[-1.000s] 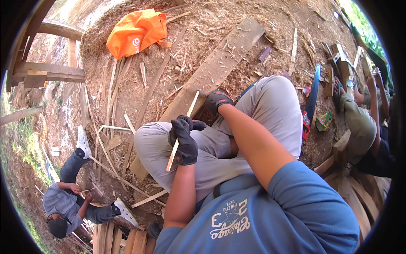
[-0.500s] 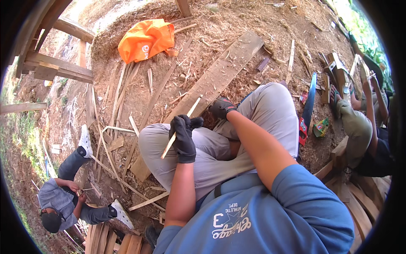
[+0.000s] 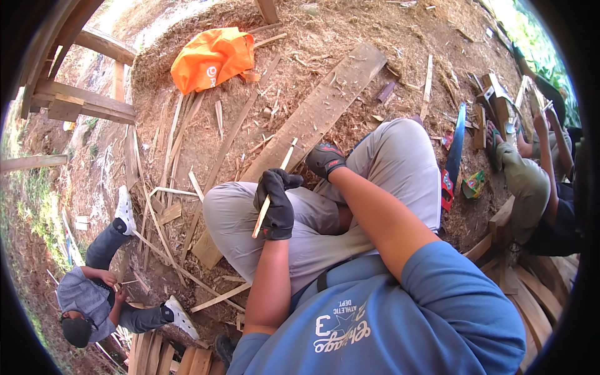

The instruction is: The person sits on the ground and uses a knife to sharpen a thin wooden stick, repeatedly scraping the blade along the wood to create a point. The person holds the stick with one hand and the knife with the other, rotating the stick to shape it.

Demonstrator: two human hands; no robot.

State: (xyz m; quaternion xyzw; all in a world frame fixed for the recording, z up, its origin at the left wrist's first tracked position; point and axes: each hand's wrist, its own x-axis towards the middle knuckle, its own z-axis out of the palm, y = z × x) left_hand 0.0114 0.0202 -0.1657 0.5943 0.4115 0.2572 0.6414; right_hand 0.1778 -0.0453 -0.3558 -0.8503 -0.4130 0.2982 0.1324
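In my left hand (image 3: 275, 203), which wears a black glove, a thin pale wooden stick (image 3: 292, 150) is gripped. It slants up and to the right, its far end over a wide plank (image 3: 340, 84) on the ground. My right hand (image 3: 326, 160), in a black and grey glove, is curled beside the plank's near right edge, between my bent legs (image 3: 400, 156). Whatever its fingers may hold is hidden from this view. The two hands are a short way apart, and the stick's tip lies just left of the right hand.
An orange bag (image 3: 212, 59) lies at the far left. A handsaw (image 3: 456, 150) with a red handle and blue blade rests right of my knee, near a colourful wrapper (image 3: 474, 185). Two people sit nearby, left (image 3: 94, 294) and right (image 3: 544, 181). Loose wood strips (image 3: 165, 234) litter the ground.
The stick has turned a little steeper, its near end shifting right. My left hand has rolled slightly with it, while my right hand stays almost in place.
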